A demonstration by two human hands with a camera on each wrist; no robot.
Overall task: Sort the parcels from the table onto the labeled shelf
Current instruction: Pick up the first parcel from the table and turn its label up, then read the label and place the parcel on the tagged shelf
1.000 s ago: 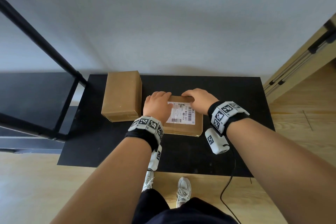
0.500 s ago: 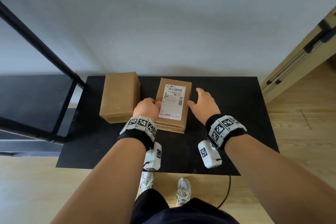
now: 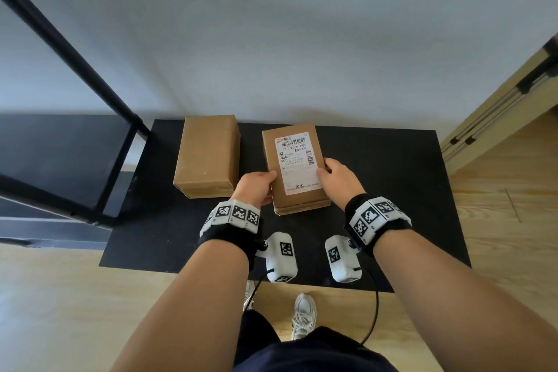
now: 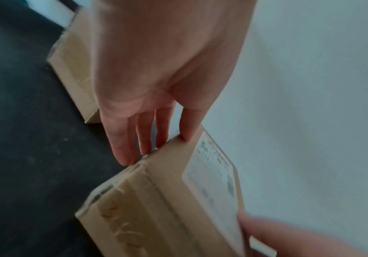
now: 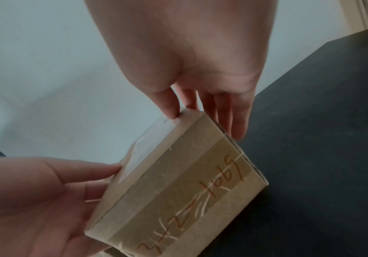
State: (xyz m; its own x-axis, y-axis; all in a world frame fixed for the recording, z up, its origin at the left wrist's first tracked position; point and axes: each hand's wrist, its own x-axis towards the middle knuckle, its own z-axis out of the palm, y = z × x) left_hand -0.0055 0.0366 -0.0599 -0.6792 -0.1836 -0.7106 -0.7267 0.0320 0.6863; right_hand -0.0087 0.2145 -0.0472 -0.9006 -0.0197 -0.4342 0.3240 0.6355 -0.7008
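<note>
A brown parcel with a white barcode label point(image 3: 294, 166) is held between both hands over the black table point(image 3: 392, 190), label up. My left hand point(image 3: 265, 187) grips its left side, thumb on the top edge and fingers down the side point(image 4: 126, 156). On the right side, my right hand point(image 3: 332, 172) holds it the same way, thumb on the label's edge point(image 5: 172, 111). The near end point(image 5: 178, 191) bears tape and orange handwriting. A plain brown parcel point(image 3: 206, 154) lies on the table just left of my left hand.
A black metal shelf frame point(image 3: 60, 160) stands to the left of the table, its lower board dark. A pale wall runs behind the table. A wooden door frame point(image 3: 498, 106) is at the right, with wood floor around my feet.
The labelled parcel has turned from lying sideways to lengthwise. Both hands have moved from pressing on its top to gripping its left and right sides, nearer to me.
</note>
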